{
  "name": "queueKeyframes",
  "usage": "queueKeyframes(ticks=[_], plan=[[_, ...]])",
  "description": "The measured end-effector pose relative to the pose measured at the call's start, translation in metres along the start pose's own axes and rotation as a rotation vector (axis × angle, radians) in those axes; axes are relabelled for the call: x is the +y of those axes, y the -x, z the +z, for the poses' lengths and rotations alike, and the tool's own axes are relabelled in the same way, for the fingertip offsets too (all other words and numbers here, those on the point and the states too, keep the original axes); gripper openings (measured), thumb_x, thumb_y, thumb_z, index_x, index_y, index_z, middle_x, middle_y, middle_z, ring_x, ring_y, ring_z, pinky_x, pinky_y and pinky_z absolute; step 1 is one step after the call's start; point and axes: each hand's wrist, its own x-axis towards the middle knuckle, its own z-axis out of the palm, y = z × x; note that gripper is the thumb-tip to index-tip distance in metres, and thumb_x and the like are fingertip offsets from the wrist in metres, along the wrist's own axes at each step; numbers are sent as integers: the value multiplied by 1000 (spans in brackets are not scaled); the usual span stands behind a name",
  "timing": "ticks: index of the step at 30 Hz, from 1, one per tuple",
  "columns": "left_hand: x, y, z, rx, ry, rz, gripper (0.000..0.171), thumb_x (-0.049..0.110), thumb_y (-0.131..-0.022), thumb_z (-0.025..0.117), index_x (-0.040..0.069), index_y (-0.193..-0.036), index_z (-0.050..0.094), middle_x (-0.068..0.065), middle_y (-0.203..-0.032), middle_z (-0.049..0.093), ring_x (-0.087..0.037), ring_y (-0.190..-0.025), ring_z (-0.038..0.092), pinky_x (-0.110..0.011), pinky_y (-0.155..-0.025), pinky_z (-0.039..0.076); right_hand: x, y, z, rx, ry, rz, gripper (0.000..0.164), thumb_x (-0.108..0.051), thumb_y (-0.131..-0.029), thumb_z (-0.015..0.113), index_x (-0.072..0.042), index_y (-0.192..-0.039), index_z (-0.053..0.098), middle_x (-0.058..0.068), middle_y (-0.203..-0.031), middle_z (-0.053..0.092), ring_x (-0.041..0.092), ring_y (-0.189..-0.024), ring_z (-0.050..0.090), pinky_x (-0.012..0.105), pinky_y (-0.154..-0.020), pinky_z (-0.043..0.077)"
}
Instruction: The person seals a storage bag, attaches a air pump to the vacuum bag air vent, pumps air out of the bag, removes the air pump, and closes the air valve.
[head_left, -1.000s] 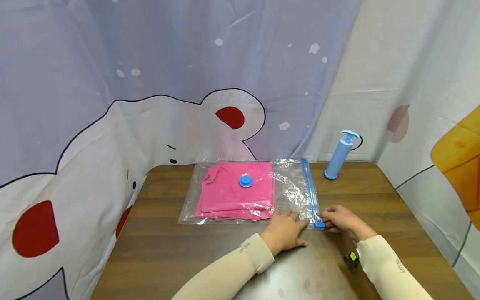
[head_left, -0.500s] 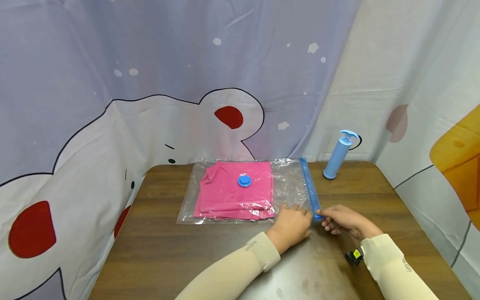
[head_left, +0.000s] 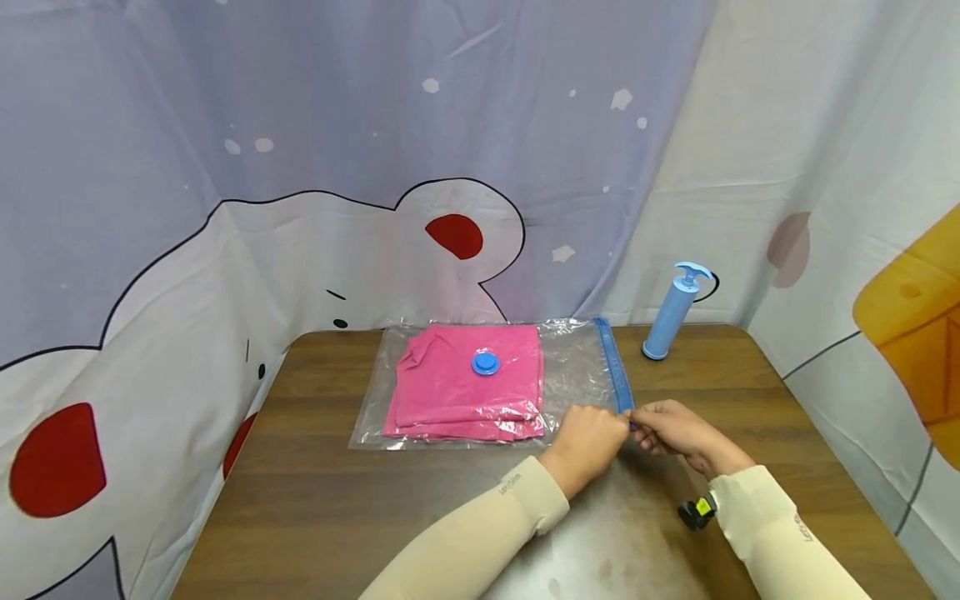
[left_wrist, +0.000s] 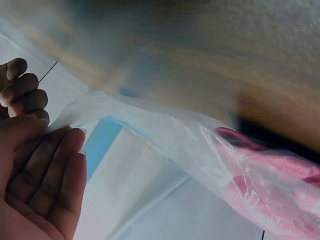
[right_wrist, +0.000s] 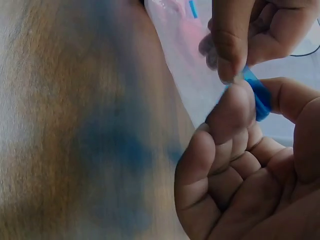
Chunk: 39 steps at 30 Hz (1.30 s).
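A clear zip storage bag (head_left: 573, 367) lies on the table with a folded pink garment (head_left: 450, 392) inside. On its top sits a round blue valve (head_left: 485, 363), and a blue zip strip (head_left: 611, 358) runs down its right end. My left hand (head_left: 588, 442) pinches the bag's near edge beside the strip; in the left wrist view the plastic (left_wrist: 135, 117) rises to those fingers. Right beside it, my right hand (head_left: 682, 435) pinches the blue zip slider (right_wrist: 262, 104) at the strip's near end, between thumb and forefinger. Both hands' fingertips almost meet there.
A blue hand pump (head_left: 670, 321) stands upright at the back right of the wooden table (head_left: 322, 500). A printed curtain (head_left: 337, 100) hangs close behind the table. A small black device (head_left: 696, 513) is worn at the right wrist.
My left hand went from lying flat by the bag to pinching its edge, moving right. My right hand and the zip's near end have lifted and shifted slightly away from me.
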Motion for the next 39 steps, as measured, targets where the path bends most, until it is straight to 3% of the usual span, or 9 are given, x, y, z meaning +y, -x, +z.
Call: queueKeyframes(ticks=[11,22,27,31,35,39], plan=[[-3,0,3,3,19,14,9,25,-101,80,29,-94,82,15,-78,79,-8,-68,77,-28,-55,62,-1,-7,9,84,37,-34,40,-27,-118,59,-15,-80,65,-7,-76,65,6,-68,60,25,-64,54],[-4,6,2,57,3,17,14,25,-100,81,30,-87,80,15,-76,78,-7,-67,75,-26,-56,62,-6,-15,15,176,56,-16,45,-28,-115,64,-18,-71,59,-7,-70,61,7,-69,59,25,-65,56],[-2,9,-1,86,-25,30,12,27,-99,82,31,-88,79,15,-78,78,-5,-68,73,-24,-56,61,-7,-15,16,227,48,-5,45,-29,-116,62,-16,-73,61,-7,-69,61,8,-70,58,25,-65,56],[1,10,-4,103,-34,-1,13,30,-97,84,32,-85,78,16,-76,77,-4,-67,73,-25,-53,59,-7,-13,18,225,18,46,39,-31,-116,60,-13,-83,69,-7,-70,65,8,-68,62,25,-64,58],[4,6,-6,92,-31,-31,18,34,-97,85,32,-80,78,17,-75,75,-5,-64,74,-26,-50,58,-11,-10,19,213,21,69,34,-33,-116,60,-11,-95,75,-7,-72,69,8,-72,67,28,-67,60],[7,4,-7,66,-44,-28,18,35,-97,85,34,-80,79,19,-75,76,-4,-64,74,-25,-51,58,-16,-10,20,206,15,56,33,-33,-116,60,-13,-93,74,-10,-69,65,7,-70,62,27,-66,57]])
